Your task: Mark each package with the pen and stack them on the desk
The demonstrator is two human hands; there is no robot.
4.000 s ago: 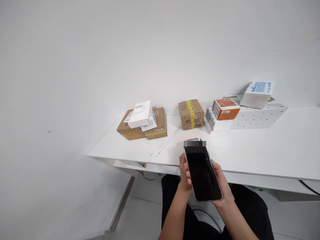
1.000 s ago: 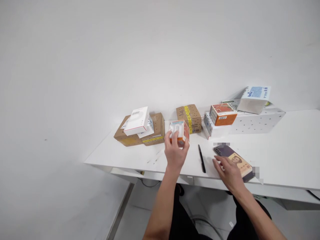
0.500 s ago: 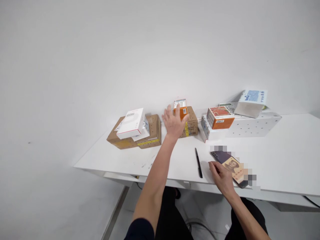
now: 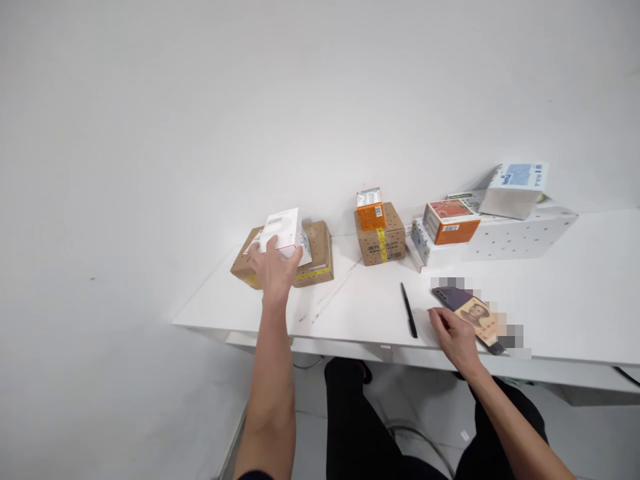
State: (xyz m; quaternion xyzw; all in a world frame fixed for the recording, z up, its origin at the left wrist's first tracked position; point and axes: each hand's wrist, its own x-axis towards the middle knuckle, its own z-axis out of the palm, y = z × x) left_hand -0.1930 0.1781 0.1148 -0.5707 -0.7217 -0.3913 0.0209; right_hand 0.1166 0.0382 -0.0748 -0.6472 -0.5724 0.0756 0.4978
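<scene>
Along the desk (image 4: 345, 303), our left hand (image 4: 274, 272) had moved onto the white box (image 4: 282, 229), fingers spread, hiding its near end; we couldn't tell its grip. The orange box (image 4: 371, 213) now sat behind to its right. Our right hand (image 4: 456, 339) lay loosely closed by the partly pixelated phone (image 4: 481, 317); bare desk stretched between our left hand and the pen (image 4: 409, 310).

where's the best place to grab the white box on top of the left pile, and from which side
Probably by its two sides near the closer end, from above and the front: the white box is flat and tops the pile, that end facing the person, and the left hand spans it there.
</scene>
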